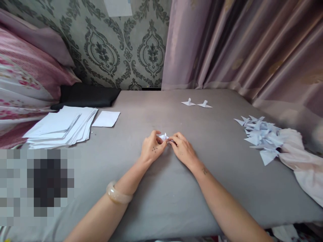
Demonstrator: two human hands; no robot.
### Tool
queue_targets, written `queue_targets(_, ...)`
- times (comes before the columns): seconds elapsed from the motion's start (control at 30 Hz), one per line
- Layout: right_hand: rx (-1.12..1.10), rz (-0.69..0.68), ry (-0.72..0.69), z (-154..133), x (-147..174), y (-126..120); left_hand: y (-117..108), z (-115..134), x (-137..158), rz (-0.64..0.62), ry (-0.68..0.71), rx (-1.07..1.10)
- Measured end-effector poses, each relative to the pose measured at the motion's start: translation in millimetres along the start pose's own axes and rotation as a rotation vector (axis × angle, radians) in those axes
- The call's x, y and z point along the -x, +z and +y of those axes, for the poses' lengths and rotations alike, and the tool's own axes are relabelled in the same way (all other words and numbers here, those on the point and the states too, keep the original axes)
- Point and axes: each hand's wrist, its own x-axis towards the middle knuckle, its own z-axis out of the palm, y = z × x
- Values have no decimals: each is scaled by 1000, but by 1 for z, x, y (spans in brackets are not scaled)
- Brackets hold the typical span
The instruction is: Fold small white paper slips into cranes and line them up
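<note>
A small folded white paper figure (164, 136) is held between my two hands above the middle of the grey cloth. My left hand (153, 147) pinches it from the left, thumb and fingers closed around its edge. From the other side, the fingertips of my right hand (182, 148) are pressed together on its right end. Fingers cover much of the paper, so its full shape is hidden. Two finished-looking paper figures (188, 102) with pointed wings stand farther back, right of centre.
Stacked white paper sheets (60, 127) lie at the left, beside a smaller stack of squares (106, 119). Behind them is a black folded item (88, 95). A heap of folded paper figures (262, 132) sits at the right against a pale cloth (302, 161). Curtains (227, 43) border the back right.
</note>
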Motion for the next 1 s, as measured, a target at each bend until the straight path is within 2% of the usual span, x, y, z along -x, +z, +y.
queue_targets(0.17, 36, -7, 1, 3, -5, -3, -4, -9, -5, 111, 152, -191)
queue_targets(0.23, 43, 0, -4, 2, -5, -3, -5, -14, -8, 91, 156, -226)
queue_targets(0.33, 35, 35, 4, -2, -2, -1, -5, -17, -10, 15, 115, -211)
queue_targets(0.47, 36, 53, 31, -7, 1, 4, -5, -7, -4, -41, -6, -162)
queue_targets(0.6, 33, 43, 15, 1, -6, 5, -5, 0, 3, -80, -78, -122)
queue_targets(0.73, -19, 11, -73, 11, -13, 2, -3, -2, 2, 30, 93, -94)
queue_targets(0.8, -24, -17, -121, 13, -14, 2, -2, -4, -1, 29, 172, -60)
queue_targets(0.9, -31, -27, -125, 12, -13, 3, -1, -5, -5, -44, 174, -39)
queue_targets(1.0, -99, 26, -42, 10, -11, 5, -2, -3, -8, -74, 141, -58)
